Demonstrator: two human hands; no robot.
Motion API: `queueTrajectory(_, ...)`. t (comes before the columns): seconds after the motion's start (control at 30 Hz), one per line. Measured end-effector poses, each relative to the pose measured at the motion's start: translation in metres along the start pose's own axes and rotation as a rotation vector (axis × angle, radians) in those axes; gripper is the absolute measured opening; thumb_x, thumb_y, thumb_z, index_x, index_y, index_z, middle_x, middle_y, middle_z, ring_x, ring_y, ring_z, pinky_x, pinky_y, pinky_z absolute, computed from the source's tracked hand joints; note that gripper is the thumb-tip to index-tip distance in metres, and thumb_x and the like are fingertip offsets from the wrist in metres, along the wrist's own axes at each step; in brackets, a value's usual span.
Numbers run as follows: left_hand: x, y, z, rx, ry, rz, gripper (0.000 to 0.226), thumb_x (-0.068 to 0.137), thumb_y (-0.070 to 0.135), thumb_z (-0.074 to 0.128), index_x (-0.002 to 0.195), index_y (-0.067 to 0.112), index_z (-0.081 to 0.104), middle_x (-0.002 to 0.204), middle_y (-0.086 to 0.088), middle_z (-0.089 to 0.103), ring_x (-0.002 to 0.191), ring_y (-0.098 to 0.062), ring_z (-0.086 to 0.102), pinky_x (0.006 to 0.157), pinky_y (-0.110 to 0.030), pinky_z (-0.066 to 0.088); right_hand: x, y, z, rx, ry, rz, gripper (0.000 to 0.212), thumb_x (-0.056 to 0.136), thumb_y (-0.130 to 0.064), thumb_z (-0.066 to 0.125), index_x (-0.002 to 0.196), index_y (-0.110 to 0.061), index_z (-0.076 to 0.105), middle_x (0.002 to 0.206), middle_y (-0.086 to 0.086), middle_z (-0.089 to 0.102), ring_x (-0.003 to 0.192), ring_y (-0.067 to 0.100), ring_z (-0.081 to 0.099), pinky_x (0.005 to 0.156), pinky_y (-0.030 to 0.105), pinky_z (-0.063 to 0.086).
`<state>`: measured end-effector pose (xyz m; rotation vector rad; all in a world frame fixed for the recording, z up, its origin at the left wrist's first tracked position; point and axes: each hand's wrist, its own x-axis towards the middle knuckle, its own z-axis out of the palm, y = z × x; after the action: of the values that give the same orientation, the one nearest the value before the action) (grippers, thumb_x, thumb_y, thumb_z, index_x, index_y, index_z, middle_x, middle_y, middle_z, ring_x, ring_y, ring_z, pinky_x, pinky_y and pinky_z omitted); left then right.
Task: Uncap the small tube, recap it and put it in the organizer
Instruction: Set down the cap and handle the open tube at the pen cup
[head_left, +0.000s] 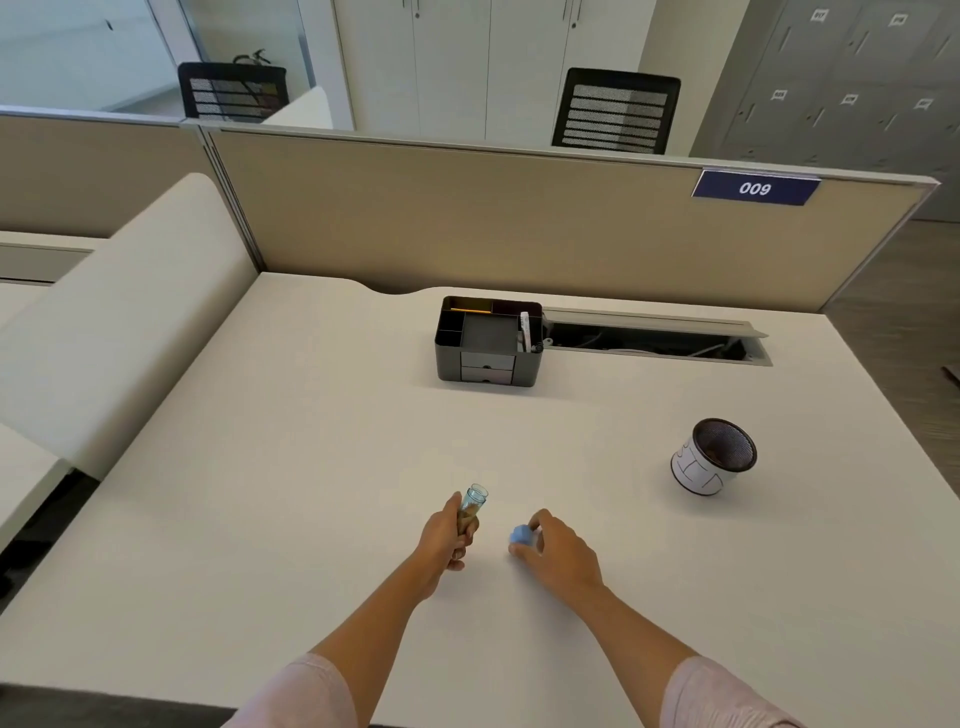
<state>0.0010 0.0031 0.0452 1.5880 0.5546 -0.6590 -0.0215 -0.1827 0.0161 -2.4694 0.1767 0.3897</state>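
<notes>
My left hand (448, 540) grips a small clear tube (474, 500) near its lower half, its open mouth pointing up and away from me. The tube's blue cap (521, 535) is off and pinched in the fingertips of my right hand (558, 556), a short way to the right of the tube. Both hands hover low over the near middle of the white desk (311, 467). The black desk organizer (488, 340), with open top compartments and small drawers in front, stands farther back by the partition.
A mesh pen cup (714, 457) with a white label lies tilted at the right. Behind the organizer, an open cable trough (654, 340) runs along the beige partition (467, 223). A cream side divider (130, 322) bounds the desk on the left.
</notes>
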Motion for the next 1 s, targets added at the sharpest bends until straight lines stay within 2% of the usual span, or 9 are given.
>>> queueTrajectory(0.17,0.001,0.002,0.005,0.001,-0.006,0.007,0.056,0.101,0.045,0.026,0.055,0.017,0.042,0.043,0.006,0.037,0.047,-0.013,0.029,0.054,-0.027,0.031,-0.001,0.000,-0.003,-0.042,0.000,-0.002,0.051,0.078,-0.062,0.062,0.111,-0.026,0.046,0.088,-0.008,0.058,0.077,0.013,0.057,0.064,0.026,0.040)
queueTrajectory(0.33,0.004,0.006,0.010,0.001,-0.013,0.015,0.055,0.101,0.045,0.026,0.056,0.017,0.044,0.045,0.005,0.037,0.047,-0.013,0.029,0.054,-0.027,0.032,-0.003,-0.002,-0.010,-0.017,0.047,-0.008,0.052,0.078,-0.065,0.059,0.114,-0.029,0.045,0.093,-0.009,0.059,0.079,0.013,0.058,0.066,0.026,0.041)
queueTrajectory(0.47,0.004,0.015,0.021,-0.004,-0.047,0.041,0.054,0.101,0.046,0.026,0.061,0.017,0.046,0.048,0.004,0.039,0.047,-0.013,0.031,0.056,-0.027,0.033,-0.006,-0.021,-0.020,0.284,0.171,-0.078,0.025,0.084,-0.054,0.060,0.101,-0.037,0.053,0.088,-0.011,0.064,0.073,0.008,0.059,0.068,0.032,0.050)
queueTrajectory(0.53,0.004,0.025,0.030,-0.017,-0.069,0.060,0.054,0.102,0.045,0.026,0.064,0.016,0.049,0.047,0.004,0.040,0.047,-0.013,0.033,0.056,-0.027,0.035,-0.011,-0.033,-0.027,0.492,0.193,-0.138,0.015,0.086,-0.043,0.064,0.099,-0.038,0.058,0.091,-0.011,0.067,0.082,0.007,0.061,0.072,0.028,0.050)
queueTrajectory(0.6,0.002,0.037,0.042,-0.034,-0.088,0.097,0.054,0.102,0.046,0.027,0.070,0.015,0.057,0.049,0.002,0.042,0.048,-0.012,0.037,0.056,-0.026,0.039,-0.014,-0.045,-0.035,0.622,0.181,-0.183,0.015,0.088,-0.035,0.064,0.101,-0.041,0.060,0.101,-0.014,0.066,0.092,0.006,0.060,0.076,0.021,0.045)
queueTrajectory(0.7,0.000,0.058,0.062,-0.047,-0.122,0.165,0.052,0.102,0.047,0.028,0.080,0.019,0.065,0.061,-0.002,0.051,0.053,-0.012,0.041,0.057,-0.026,0.043,-0.015,-0.052,-0.045,0.685,0.261,-0.176,0.021,0.089,-0.030,0.065,0.100,-0.047,0.058,0.108,-0.015,0.059,0.097,0.004,0.057,0.078,0.020,0.045)
queueTrajectory(0.8,-0.004,0.079,0.085,-0.019,-0.191,0.231,0.054,0.102,0.049,0.026,0.080,0.019,0.065,0.063,-0.003,0.050,0.052,-0.012,0.042,0.056,-0.025,0.043,-0.014,-0.049,-0.065,0.730,0.390,-0.138,0.018,0.089,-0.027,0.065,0.103,-0.037,0.061,0.108,-0.013,0.058,0.099,0.004,0.056,0.078,0.020,0.046)
queueTrajectory(0.9,-0.009,0.096,0.106,0.032,-0.281,0.278,0.063,0.100,0.055,0.018,0.083,0.019,0.067,0.068,-0.003,0.057,0.057,-0.013,0.048,0.059,-0.026,0.047,-0.012,-0.039,-0.093,0.730,0.459,-0.131,0.017,0.089,-0.025,0.066,0.105,-0.028,0.062,0.109,-0.012,0.056,0.102,0.002,0.055,0.078,0.017,0.044)
queueTrajectory(1.0,-0.010,0.112,0.129,0.169,-0.377,0.322,0.069,0.097,0.059,0.005,0.105,0.024,0.064,0.086,-0.004,0.067,0.070,-0.017,0.058,0.072,-0.032,0.053,-0.010,-0.024,-0.127,0.772,0.479,-0.100,0.015,0.091,-0.028,0.063,0.106,-0.026,0.060,0.110,-0.010,0.061,0.106,0.001,0.057,0.082,0.019,0.044)
